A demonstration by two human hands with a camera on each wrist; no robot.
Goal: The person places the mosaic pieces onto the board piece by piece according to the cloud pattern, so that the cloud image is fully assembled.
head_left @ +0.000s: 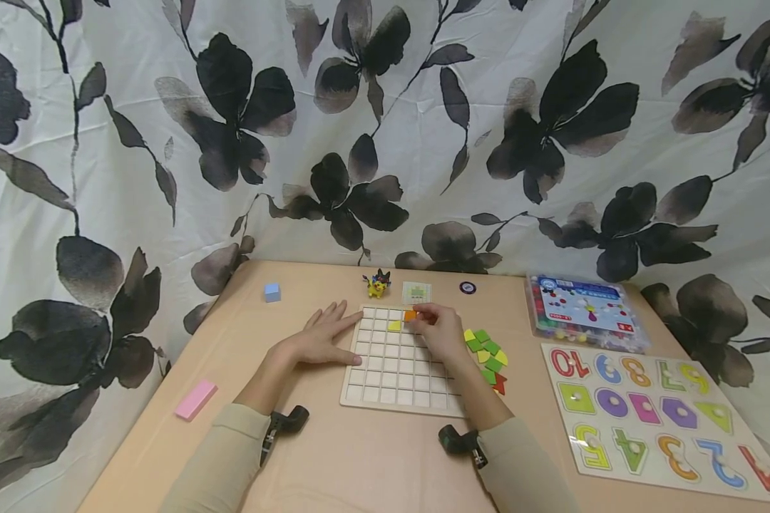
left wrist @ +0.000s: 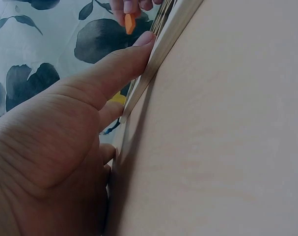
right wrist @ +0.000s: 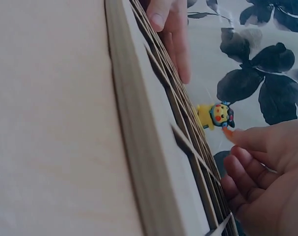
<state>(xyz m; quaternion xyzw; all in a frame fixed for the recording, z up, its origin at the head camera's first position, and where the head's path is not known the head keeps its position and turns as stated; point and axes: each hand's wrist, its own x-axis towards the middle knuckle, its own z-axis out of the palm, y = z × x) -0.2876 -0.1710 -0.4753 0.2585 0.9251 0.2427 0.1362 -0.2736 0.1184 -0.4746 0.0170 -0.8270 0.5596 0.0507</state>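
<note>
A white grid board (head_left: 385,377) with square cells lies at the middle of the table. My left hand (head_left: 317,338) rests at its left edge, fingers spread and straight, the thumb (left wrist: 134,49) touching the rim. Between thumb and fingertips my right hand (head_left: 439,331) pinches a small orange tile (head_left: 411,315) over the upper right cells; in the left wrist view the orange tile (left wrist: 130,23) shows below those fingertips. A yellow tile (head_left: 394,326) sits in a cell of the second row. Beside the board's right edge lies a pile of green, yellow and red tiles (head_left: 485,354).
Behind the board stand a yellow figurine (head_left: 377,283), a patterned card (head_left: 417,292) and a dark round disc (head_left: 468,288). A blue cube (head_left: 272,292) and pink block (head_left: 196,400) lie left. At right are a clear bead box (head_left: 584,313) and a number puzzle (head_left: 654,420).
</note>
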